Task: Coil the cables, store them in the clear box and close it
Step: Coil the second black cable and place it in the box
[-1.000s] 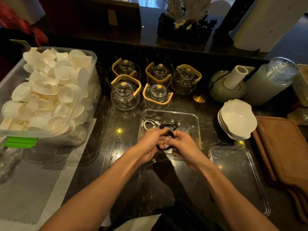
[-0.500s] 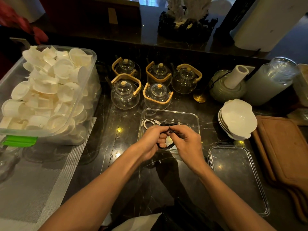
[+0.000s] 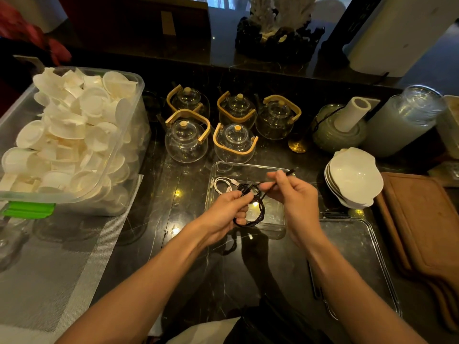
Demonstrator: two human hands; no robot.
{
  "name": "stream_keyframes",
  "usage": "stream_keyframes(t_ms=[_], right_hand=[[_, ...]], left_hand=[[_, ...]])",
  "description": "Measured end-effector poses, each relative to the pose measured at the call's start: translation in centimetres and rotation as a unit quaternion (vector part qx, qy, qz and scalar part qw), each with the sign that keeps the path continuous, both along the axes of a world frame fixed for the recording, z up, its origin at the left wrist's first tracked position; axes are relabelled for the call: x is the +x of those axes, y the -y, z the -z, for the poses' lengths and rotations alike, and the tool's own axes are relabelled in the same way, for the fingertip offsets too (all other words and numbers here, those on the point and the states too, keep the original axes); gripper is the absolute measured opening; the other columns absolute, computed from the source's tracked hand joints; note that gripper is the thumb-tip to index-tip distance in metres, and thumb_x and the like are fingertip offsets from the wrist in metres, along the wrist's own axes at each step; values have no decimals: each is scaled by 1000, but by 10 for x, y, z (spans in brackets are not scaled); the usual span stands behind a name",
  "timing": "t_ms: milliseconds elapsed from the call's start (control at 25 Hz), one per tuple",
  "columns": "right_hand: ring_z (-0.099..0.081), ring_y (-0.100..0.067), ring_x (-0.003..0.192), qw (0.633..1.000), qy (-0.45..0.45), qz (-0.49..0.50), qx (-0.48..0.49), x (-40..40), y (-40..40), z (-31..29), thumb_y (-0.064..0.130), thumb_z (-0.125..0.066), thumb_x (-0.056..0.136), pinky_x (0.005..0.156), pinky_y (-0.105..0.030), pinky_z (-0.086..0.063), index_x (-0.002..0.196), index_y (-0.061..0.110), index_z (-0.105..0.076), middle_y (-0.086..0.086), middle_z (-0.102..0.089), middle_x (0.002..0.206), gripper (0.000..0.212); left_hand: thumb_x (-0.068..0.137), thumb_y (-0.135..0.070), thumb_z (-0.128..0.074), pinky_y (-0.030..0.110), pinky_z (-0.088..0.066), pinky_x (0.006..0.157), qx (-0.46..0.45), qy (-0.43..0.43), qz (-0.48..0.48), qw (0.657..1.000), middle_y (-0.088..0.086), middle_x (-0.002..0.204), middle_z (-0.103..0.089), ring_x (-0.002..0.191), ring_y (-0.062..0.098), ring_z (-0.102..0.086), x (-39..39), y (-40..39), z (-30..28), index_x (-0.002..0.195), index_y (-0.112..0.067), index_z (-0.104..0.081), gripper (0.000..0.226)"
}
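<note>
Black cable (image 3: pixel 250 209) sits between your hands, just above the near half of the clear box (image 3: pixel 248 167). Your left hand (image 3: pixel 223 212) grips the coiled loops, fingers curled round them. Your right hand (image 3: pixel 295 194) pinches the loose end, plug tip pointing far-right over the box. One white cable (image 3: pixel 222 184) lies coiled inside the box, far-left corner. Box is open; its clear lid (image 3: pixel 357 256) lies flat on the counter just right of it, nearer you.

Your hands and the black coil cover part of the box floor. Five glass teapots (image 3: pixel 186 142) with wooden handles stand just beyond the box, two near, three far. Right of the box, a stack of white bowls (image 3: pixel 354 177); exact count unclear. Farther right, wooden boards (image 3: pixel 422 232), stacked. Far right, a tall glass jar (image 3: pixel 404 120) lying tilted, and a round ceramic holder (image 3: pixel 337 130) with a white roll. Left, one large plastic tub (image 3: pixel 124 135) heaped with white cups, too many to count, resting on a grey mat (image 3: pixel 62 269).
</note>
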State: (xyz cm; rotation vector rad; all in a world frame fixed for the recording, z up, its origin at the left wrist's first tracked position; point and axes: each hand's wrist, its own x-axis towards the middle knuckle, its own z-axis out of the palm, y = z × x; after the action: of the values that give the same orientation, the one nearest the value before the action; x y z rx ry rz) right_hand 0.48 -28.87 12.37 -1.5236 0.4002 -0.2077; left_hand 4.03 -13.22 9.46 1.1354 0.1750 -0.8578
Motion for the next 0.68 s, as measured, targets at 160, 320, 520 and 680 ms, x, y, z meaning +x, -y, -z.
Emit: stream_keyframes(t_ms=[160, 320, 520, 680], right_hand=[[-56, -13, 60, 985, -145, -3, 98, 10, 11, 9, 31, -51, 107, 72, -36, -55, 112, 7, -71, 3, -51, 61, 32], [-37, -11, 56, 953, -284, -99, 45, 9, 14, 25, 13, -46, 103, 49, -28, -37, 101, 9, -65, 5, -39, 63, 20], [-30, -8, 50, 925, -308, -215, 53, 1, 19, 21, 6, -50, 98, 44, -23, -24, 77, 19, -51, 4, -39, 60, 25], [-32, -9, 54, 921, -272, -235, 152, -4, 18, 20, 7, -50, 97, 45, -22, -29, 71, 18, -58, 1, -36, 65, 30]], left_hand=[[101, -20, -58, 16, -33, 49, -20, 8, 38, 999, -8, 65, -40, 53, 3, -33, -2, 0, -2, 104, -9, -59, 12], [104, -25, -51, 19, -31, 50, -24, -18, 17, 999, -3, 66, -44, 56, 7, -34, 0, -2, -5, 100, -10, -59, 17], [106, -23, -48, 19, -32, 47, 87, 114, 16, 990, -2, 64, -45, 50, 6, -35, 2, 2, -1, 96, -10, -60, 20], [103, -19, -52, 20, -30, 45, 171, 169, -6, 971, -1, 63, -45, 52, 8, -37, 9, 7, -1, 106, -1, -57, 19]])
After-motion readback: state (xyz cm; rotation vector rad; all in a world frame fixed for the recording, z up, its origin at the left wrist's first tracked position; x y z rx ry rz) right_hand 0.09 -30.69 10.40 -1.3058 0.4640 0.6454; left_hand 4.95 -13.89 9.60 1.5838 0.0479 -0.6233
